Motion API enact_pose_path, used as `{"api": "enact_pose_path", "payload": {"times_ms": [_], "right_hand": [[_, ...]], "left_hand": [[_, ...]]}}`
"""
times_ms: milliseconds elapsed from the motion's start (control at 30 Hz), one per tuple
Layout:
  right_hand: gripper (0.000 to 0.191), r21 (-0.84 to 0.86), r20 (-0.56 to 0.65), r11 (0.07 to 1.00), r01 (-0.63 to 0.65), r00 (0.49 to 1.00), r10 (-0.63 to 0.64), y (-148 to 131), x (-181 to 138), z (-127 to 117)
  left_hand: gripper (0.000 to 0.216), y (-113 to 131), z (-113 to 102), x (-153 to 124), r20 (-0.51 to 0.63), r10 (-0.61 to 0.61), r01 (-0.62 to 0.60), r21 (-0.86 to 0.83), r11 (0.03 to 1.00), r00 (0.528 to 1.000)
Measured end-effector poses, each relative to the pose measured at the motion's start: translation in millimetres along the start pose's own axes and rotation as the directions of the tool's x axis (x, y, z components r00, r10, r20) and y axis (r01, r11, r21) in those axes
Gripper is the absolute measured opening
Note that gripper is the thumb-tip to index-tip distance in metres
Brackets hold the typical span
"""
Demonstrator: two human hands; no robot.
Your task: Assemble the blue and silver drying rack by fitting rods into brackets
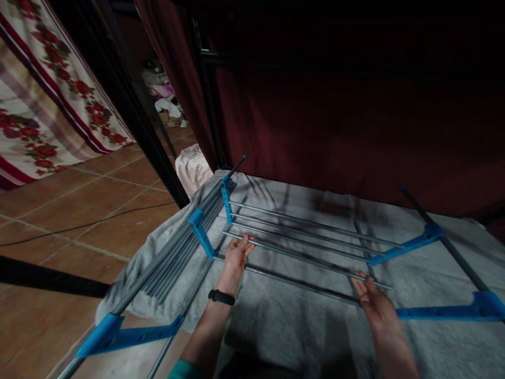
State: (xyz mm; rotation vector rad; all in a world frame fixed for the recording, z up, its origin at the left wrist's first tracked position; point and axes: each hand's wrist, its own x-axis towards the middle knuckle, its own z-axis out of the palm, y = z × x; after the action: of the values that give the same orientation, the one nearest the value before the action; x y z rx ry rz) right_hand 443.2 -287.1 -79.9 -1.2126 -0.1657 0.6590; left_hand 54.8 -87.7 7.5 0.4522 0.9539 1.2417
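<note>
A thin grey metal rod (303, 258) is held crosswise in both hands above a grey blanket. My left hand (235, 256), with a black band on the wrist, pinches it near its left end. Near the other end, the fingers of my right hand (373, 297) are closed on the same rod. Around it stands a partly assembled rack of grey tubes with blue plastic brackets (202, 233) on the left and another blue bracket (437, 314) on the right. Several crossbars (311, 216) span the brackets behind the held rod, and one lower crossbar (300, 285) runs in front.
Several loose grey rods (177, 268) lie bundled at the left on the grey blanket (300, 331). Dark metal posts (130, 105) frame the place. A dark red curtain (315, 131) hangs behind. Left are a tiled floor (106, 195), a cable and a floral cloth (51, 84).
</note>
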Motion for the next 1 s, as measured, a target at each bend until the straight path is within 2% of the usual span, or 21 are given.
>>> {"api": "enact_pose_path", "payload": {"times_ms": [100,400,500,600,733,833,900,967,1000], "right_hand": [[0.023,0.071,-0.035,0.992,-0.108,0.993,0.111,-1.7,-3.1,3.9],[0.018,0.195,0.009,0.969,-0.151,0.988,0.152,-12.3,-27.7,40.7],[0.023,0.204,0.030,0.968,-0.149,0.989,0.146,-13.9,-32.6,48.8],[0.024,0.226,0.030,0.963,-0.148,0.989,0.145,-14.6,-35.1,53.7],[0.024,0.247,0.015,0.957,-0.154,0.988,0.155,-15.1,-34.3,60.6],[0.025,0.223,0.007,0.961,-0.162,0.986,0.165,-14.7,-32.2,66.9],[0.026,0.212,0.003,0.964,-0.161,0.986,0.165,-14.1,-31.5,70.8],[0.027,0.219,-0.010,0.962,-0.161,0.986,0.167,-13.7,-31.6,73.8],[0.026,0.224,-0.020,0.961,-0.161,0.985,0.170,-13.7,-31.8,74.9]], "left_hand": [[0.014,1.2,2.9,-5.4,0.009,-0.023,0.023,-0.009,1.000,1.000],[0.014,-11.4,12.7,-15.2,0.054,-0.126,0.123,0.045,0.991,0.991],[0.022,-15.7,10.6,-14.5,0.073,-0.151,0.140,0.139,0.980,0.986],[0.026,-22.9,6.2,-13.2,0.104,-0.153,0.113,0.315,0.942,0.983],[0.042,-33.3,2.5,-8.0,0.181,-0.074,-0.030,0.512,0.858,0.981],[0.044,-35.6,4.7,-3.1,0.260,0.080,-0.229,0.613,0.757,0.962],[0.036,-35.4,8.0,-1.4,0.374,0.224,-0.427,0.657,0.621,0.900],[0.025,-35.9,11.6,-0.9,0.532,0.302,-0.611,0.664,0.432,0.791],[0.022,-36.7,13.3,-0.9,0.605,0.301,-0.675,0.658,0.333,0.738]]}}
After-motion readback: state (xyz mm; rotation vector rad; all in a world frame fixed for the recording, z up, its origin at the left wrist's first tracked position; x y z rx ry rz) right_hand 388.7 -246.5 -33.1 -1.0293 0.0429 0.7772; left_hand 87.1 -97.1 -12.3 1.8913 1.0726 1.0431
